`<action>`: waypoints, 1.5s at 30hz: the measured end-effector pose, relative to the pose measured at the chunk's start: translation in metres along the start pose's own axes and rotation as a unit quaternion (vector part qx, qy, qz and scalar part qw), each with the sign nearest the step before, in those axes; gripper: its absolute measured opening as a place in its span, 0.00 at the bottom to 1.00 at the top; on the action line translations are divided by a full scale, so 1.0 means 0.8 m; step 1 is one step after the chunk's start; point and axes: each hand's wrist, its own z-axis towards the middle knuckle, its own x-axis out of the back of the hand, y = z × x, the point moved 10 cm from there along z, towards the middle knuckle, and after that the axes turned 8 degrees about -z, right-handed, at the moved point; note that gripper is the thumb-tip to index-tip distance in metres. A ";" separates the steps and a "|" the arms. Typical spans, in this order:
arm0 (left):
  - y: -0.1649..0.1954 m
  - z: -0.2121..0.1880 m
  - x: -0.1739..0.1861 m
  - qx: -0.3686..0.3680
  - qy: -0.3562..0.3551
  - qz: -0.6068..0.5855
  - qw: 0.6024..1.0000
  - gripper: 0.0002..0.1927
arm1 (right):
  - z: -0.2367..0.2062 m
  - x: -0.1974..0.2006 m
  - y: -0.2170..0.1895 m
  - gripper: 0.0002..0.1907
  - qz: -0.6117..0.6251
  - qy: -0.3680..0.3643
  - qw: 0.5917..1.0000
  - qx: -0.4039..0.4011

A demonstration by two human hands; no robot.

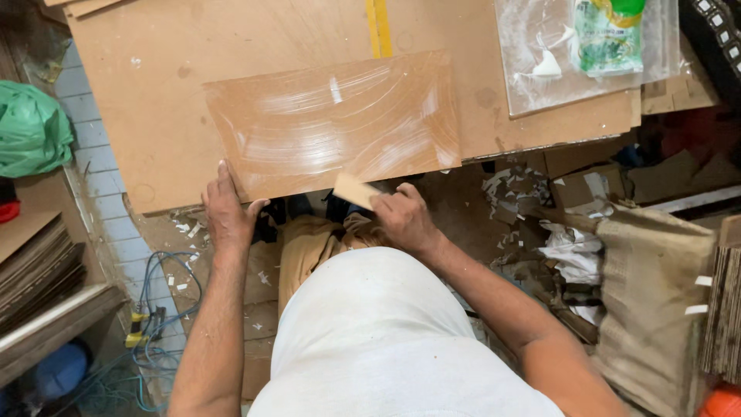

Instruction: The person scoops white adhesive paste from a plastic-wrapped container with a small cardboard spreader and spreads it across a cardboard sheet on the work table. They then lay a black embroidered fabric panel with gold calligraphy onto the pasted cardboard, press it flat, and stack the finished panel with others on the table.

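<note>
left hand (226, 210) steadies glue-streaked board (332, 123); right hand (403, 218) holds scraper (354, 190).

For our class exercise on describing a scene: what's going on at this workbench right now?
A person stands over a brown worktable. The left hand lies flat on the near left corner of a brown board streaked with a whitish film. The right hand grips a small flat tan piece against the board's near edge. Paper scraps and a burlap sack lie to the right.

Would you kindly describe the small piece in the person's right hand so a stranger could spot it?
Start at the big brown workboard, then the smeared panel on it. At its near edge, the right hand holds a small tan card scrap, paler than the panel.
</note>
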 end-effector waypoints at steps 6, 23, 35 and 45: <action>0.003 0.008 0.000 -0.012 -0.004 0.022 1.000 0.61 | 0.047 -0.008 0.046 0.08 -0.046 0.062 0.993 -0.084; -0.027 0.007 0.012 0.010 0.027 -0.003 1.000 0.57 | 0.008 -0.030 0.012 0.07 0.153 -0.072 0.986 0.004; -0.067 -0.014 0.040 0.039 0.038 -0.029 0.998 0.58 | -0.070 -0.077 0.196 0.16 0.444 0.088 0.760 -0.465; -0.115 0.054 0.078 0.160 0.230 0.008 0.960 0.35 | -0.020 -0.090 0.193 0.19 0.624 0.188 0.552 -0.520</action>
